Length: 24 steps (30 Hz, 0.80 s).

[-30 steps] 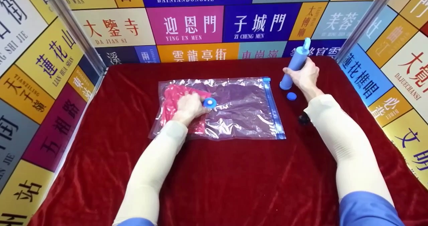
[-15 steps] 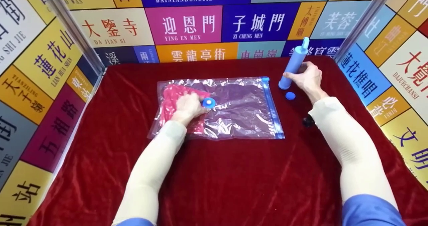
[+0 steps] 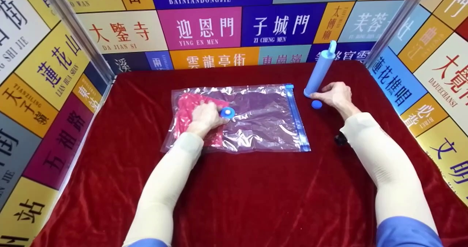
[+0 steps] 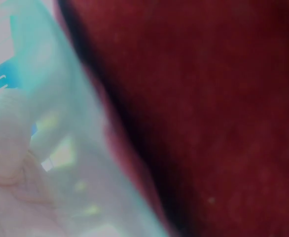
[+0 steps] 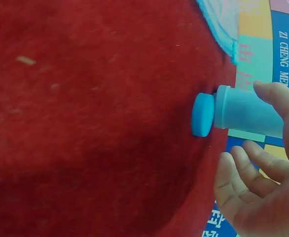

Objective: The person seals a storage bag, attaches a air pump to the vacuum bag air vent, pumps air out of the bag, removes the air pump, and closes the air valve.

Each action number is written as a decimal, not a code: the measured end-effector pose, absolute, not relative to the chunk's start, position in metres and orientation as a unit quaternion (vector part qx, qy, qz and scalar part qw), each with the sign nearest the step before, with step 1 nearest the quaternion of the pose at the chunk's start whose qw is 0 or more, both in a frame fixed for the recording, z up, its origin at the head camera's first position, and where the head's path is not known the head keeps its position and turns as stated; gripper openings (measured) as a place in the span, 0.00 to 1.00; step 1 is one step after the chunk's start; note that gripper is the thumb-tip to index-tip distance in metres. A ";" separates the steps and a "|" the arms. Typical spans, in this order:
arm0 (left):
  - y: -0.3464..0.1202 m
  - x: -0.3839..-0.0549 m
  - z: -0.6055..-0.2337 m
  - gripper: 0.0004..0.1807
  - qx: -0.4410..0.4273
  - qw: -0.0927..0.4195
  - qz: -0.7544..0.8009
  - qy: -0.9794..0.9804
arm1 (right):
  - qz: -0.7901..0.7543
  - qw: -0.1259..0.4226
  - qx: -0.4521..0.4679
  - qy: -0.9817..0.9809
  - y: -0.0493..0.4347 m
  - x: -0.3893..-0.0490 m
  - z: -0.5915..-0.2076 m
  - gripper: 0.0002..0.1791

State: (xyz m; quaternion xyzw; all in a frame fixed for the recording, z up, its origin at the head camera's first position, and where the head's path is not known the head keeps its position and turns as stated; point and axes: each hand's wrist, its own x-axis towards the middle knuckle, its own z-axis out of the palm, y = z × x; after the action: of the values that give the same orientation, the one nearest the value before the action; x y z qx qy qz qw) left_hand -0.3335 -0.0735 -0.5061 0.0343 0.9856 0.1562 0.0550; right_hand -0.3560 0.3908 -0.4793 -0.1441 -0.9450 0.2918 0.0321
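A clear vacuum storage bag (image 3: 263,119) lies flat with pink cloth (image 3: 186,106) in its left part. My left hand (image 3: 206,117) pinches the bag beside its round blue valve (image 3: 227,112); its fingertips are partly hidden. In the left wrist view, blurred plastic covers much of that hand (image 4: 6,143). A blue hand pump (image 3: 321,71) stands upright right of the bag. At its base is my right hand (image 3: 337,95), its fingers loosely bent and holding nothing. A small round blue cap (image 5: 202,114) lies in front of the pump's foot, near those fingers.
Dark red velvet cloth (image 3: 256,196) covers the table. Walls of coloured name panels (image 3: 204,24) stand close behind and on both sides. The bag's blue zip strip (image 3: 298,119) faces the pump. A small black object (image 3: 340,139) shows beside the right cuff.
My right hand has let go of the pump's barrel and slid down towards its foot and the cap. The pump stays upright. The left hand and the bag keep their place.
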 end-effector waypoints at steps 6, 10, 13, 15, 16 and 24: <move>-0.074 -0.335 -0.507 0.35 0.033 0.055 0.151 0.986 | 0.286 0.013 -0.133 -0.949 0.390 -0.352 -0.489 0.41; -0.074 -0.335 -0.507 0.37 0.031 0.052 0.154 0.986 | 0.276 0.003 -0.128 -0.953 0.389 -0.352 -0.494 0.37; -0.073 -0.334 -0.507 0.37 0.029 0.053 0.158 0.986 | 0.274 -0.007 -0.129 -0.953 0.388 -0.353 -0.494 0.34; -0.073 -0.334 -0.507 0.38 0.027 0.056 0.160 0.985 | 0.276 -0.013 -0.128 -0.953 0.388 -0.353 -0.495 0.32; -0.073 -0.333 -0.507 0.38 0.026 0.058 0.161 0.985 | 0.277 -0.015 -0.128 -0.952 0.388 -0.354 -0.495 0.31; -0.073 -0.336 -0.505 0.34 0.032 0.072 0.152 0.985 | 0.278 -0.019 -0.125 -0.952 0.388 -0.354 -0.496 0.26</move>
State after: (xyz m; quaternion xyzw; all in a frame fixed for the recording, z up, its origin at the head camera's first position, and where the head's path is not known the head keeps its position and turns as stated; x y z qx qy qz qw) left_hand -0.3357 -0.0731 -0.5051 0.0316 0.9853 0.1516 0.0718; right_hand -0.3537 0.3885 -0.4958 -0.1252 -0.9523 0.2777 -0.0192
